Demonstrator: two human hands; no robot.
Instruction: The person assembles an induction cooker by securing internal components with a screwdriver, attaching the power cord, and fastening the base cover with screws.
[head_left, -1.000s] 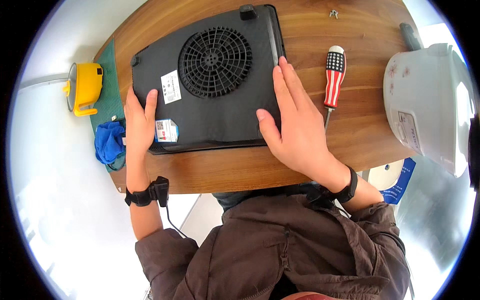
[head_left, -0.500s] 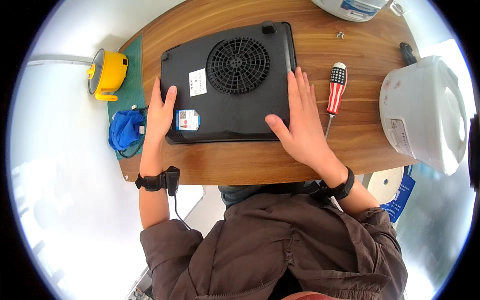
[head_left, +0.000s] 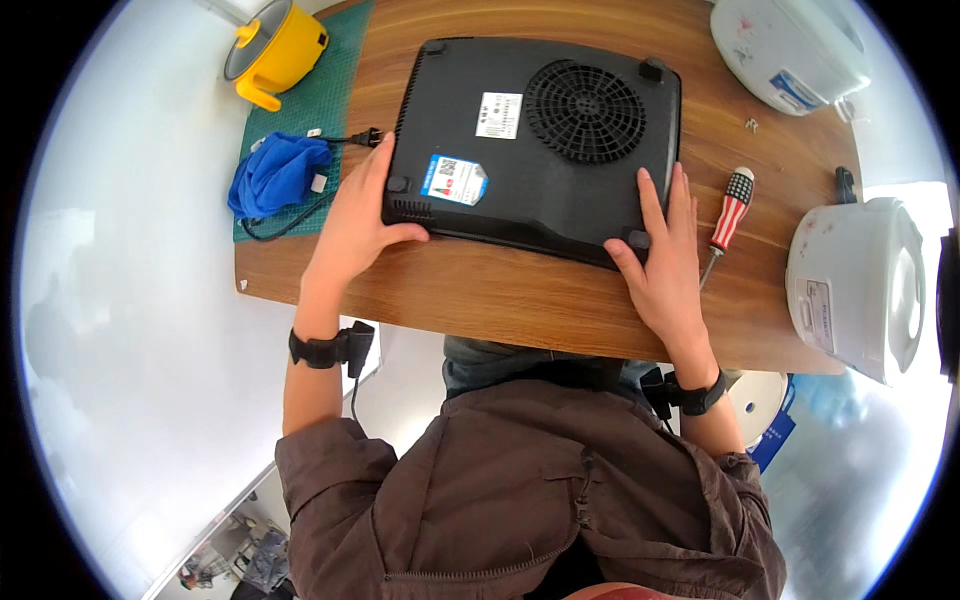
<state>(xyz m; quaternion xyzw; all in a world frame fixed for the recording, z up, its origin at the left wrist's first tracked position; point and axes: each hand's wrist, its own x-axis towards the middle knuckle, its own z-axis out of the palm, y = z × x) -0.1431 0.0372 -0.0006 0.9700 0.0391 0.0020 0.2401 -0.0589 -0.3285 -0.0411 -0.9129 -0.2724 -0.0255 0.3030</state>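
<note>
A black induction cooker [head_left: 560, 200] lies upside down on the table, its round vent grille, rubber feet and two stickers facing up. At its near left corner my left hand [head_left: 355, 220] presses the side with straight fingers, the thumb along the front edge. My right hand [head_left: 668, 265] clasps the near right corner, fingers along the right side and thumb by the front edge. The fingers' undersides are hidden. Just right of my right hand lies a screwdriver [head_left: 733, 210] with a striped, star-patterned handle.
On a green cutting mat [head_left: 345, 85] at the left are a yellow pot [head_left: 285, 55] and a bundled blue cloth [head_left: 280, 175] beside a black power plug [head_left: 367, 137]. Small screws [head_left: 751, 125] lie at the far right. Two white appliances [head_left: 850, 280] [head_left: 790, 50] stand along the right side.
My view has turned and shifted. On the table the induction cooker has turned slightly clockwise between my hands, its right side closer to the screwdriver. Both hands now sit at its near corners.
</note>
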